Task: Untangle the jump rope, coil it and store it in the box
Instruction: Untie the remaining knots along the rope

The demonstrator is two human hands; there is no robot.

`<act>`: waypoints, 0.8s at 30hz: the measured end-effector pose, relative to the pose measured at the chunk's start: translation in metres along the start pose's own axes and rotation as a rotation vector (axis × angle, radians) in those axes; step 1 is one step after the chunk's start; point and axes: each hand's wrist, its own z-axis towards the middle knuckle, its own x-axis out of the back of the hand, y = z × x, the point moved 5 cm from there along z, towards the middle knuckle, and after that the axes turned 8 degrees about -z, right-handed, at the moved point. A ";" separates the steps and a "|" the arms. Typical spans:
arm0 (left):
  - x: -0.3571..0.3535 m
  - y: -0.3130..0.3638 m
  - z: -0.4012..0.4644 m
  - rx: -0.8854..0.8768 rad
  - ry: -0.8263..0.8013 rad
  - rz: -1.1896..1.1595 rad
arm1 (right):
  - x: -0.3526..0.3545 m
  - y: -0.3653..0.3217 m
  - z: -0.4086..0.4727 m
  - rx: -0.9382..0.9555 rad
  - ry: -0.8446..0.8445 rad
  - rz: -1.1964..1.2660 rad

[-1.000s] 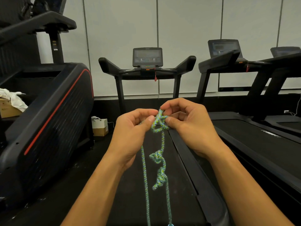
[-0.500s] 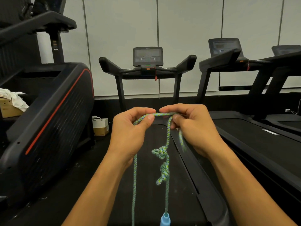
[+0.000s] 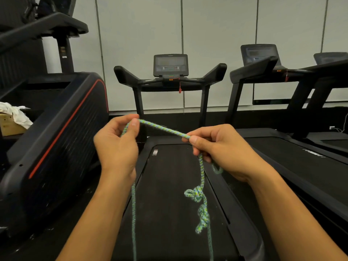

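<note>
Treadmill belt [image 3: 169, 185] below | both hands pinch jump rope [image 3: 163, 128] | knots [image 3: 199, 200] hang

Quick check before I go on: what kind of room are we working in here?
Most likely a gym. A treadmill with a console stands straight ahead, more treadmills line up to the right, and a large black cardio machine sits on the left.

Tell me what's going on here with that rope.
A person is untangling a green-and-blue jump rope above a treadmill belt. The left hand and right hand each pinch it, with a straight stretch drawn between them. Below the right hand two knots hang in the strand, not yet undone. Another strand drops from the left hand. No coiling has begun, and a cardboard box sits at far left with white cloth on it.
</note>
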 end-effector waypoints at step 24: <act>-0.010 0.004 -0.002 -0.095 -0.259 0.339 | 0.001 -0.006 0.002 0.002 0.095 -0.066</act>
